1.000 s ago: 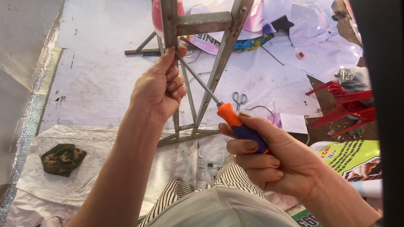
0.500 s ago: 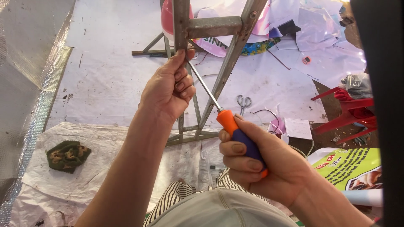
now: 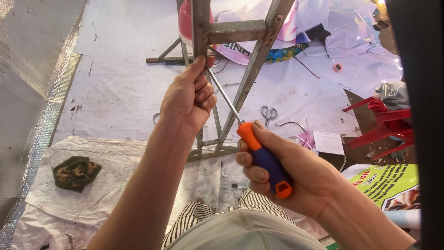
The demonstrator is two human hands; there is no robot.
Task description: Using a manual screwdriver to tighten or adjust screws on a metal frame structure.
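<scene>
The left hand [image 3: 187,99] has its fingers curled tight round one upright bar of the angle-iron frame [image 3: 236,32], thumb tip pressed against the metal just below the crossbar. The right hand [image 3: 286,173] is closed in a fist round the screwdriver [image 3: 263,157], fingers wrapped over its blue-and-orange handle, with the thin steel shaft slanting up toward the frame and its tip hidden behind the left thumb, at or near the joint.

The frame is grey, dull and rust-flecked, made of flat-sided L-section bars bolted at the corners, and stands on the pale tarpaulin [image 3: 120,88], which is scuffed and stained. The handle looks rubbery and ribbed for grip; the shaft is smooth and bright.

The likeliest mishap, I judge, is the tip slipping off whatever it bears on: it sits so close to the left thumb that a slip under pressure could jab the skin. The frame's raw edges could also scrape the gripping fingers if it twists.

Right of the frame's foot lie small scissors [image 3: 268,112]; farther right, red plastic chairs [image 3: 386,127]. Left of the frame, a crumpled green camouflage cloth [image 3: 76,172] rests on a woven white sack.
</scene>
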